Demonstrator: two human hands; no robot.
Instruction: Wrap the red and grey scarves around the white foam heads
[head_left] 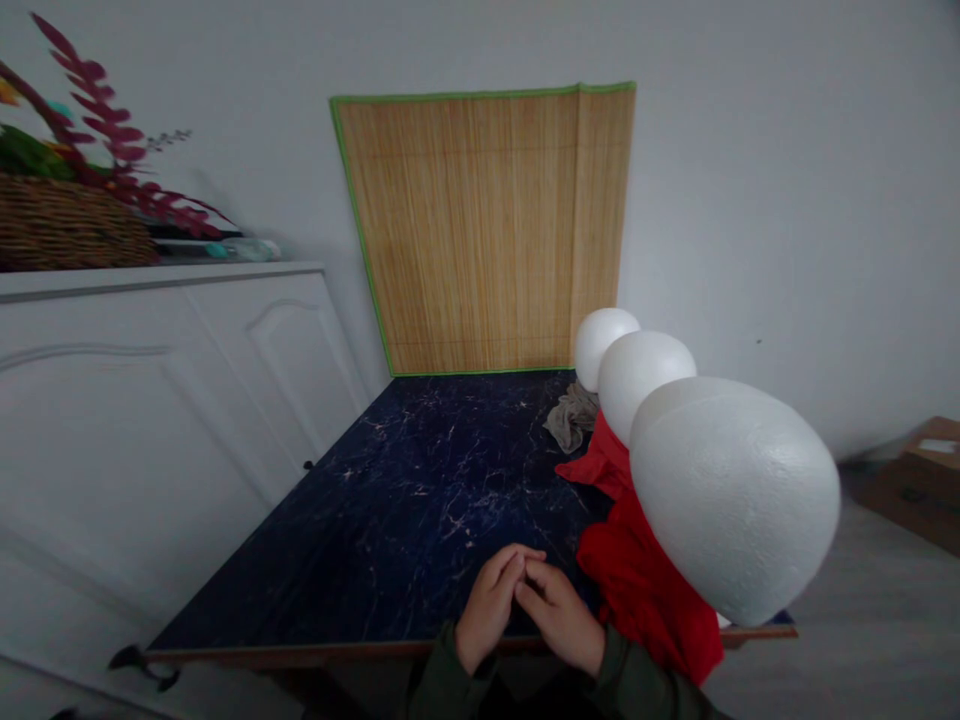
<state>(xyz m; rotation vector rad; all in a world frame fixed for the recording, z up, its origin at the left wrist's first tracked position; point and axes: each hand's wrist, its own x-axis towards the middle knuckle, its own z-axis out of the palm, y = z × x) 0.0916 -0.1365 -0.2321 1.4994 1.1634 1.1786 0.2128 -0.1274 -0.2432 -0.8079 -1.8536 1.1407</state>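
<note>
My left hand (489, 605) and my right hand (559, 615) rest together at the near edge of a dark blue marbled table (390, 520), fingertips touching, fingers curled, with nothing visible in them. Just right of my right hand stand three white foam egg-shaped heads in a row: a large near one (739, 495), a middle one (643, 375) and a far one (602, 342). Red cloth (645, 585) is draped under the near two. A grey-brown cloth (571, 417) lies crumpled by the far one.
A bamboo mat (487, 230) with green edging leans against the white wall behind the table. A white cabinet (150, 400) on the left carries a wicker basket (67, 225) of red foliage. A cardboard box (919, 480) sits on the floor at right.
</note>
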